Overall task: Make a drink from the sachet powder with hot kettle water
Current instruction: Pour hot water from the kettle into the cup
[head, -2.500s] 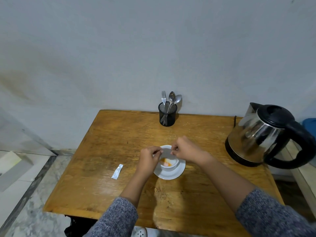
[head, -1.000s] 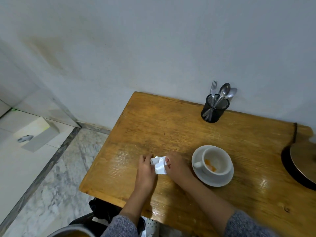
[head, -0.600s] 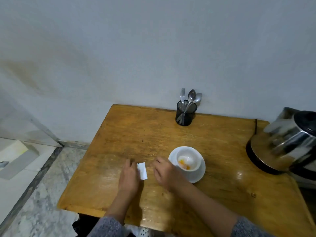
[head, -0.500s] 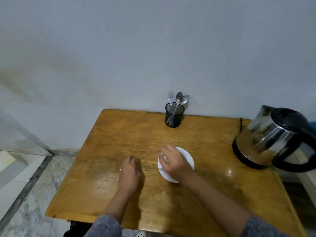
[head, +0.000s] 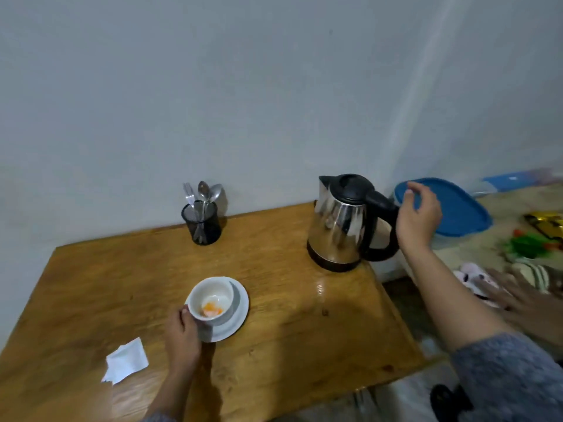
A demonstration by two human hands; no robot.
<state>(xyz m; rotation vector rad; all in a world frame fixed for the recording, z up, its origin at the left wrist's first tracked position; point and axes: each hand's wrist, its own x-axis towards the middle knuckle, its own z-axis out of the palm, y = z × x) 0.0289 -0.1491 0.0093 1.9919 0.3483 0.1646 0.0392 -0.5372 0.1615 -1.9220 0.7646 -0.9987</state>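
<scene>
A white cup (head: 213, 298) with orange powder in its bottom stands on a white saucer (head: 236, 312) on the wooden table (head: 91, 284). My left hand (head: 182, 333) grips the cup at its handle side. The empty white sachet (head: 126, 363) lies flat on the table to the left of that hand. A steel kettle (head: 338, 226) with a black lid and handle stands at the table's back right. My right hand (head: 419, 214) hovers just beside the kettle handle, fingers apart, not closed on it.
A black mesh holder (head: 201, 222) with a fork and spoons stands by the wall. Right of the table lie a blue-lidded container (head: 454, 211), a gold packet (head: 545, 223) and cloth items. The table's right edge drops to the floor.
Both hands let go of the sachet, which now lies on the table. My left hand moved to the cup and my right hand moved off the cup to the kettle handle.
</scene>
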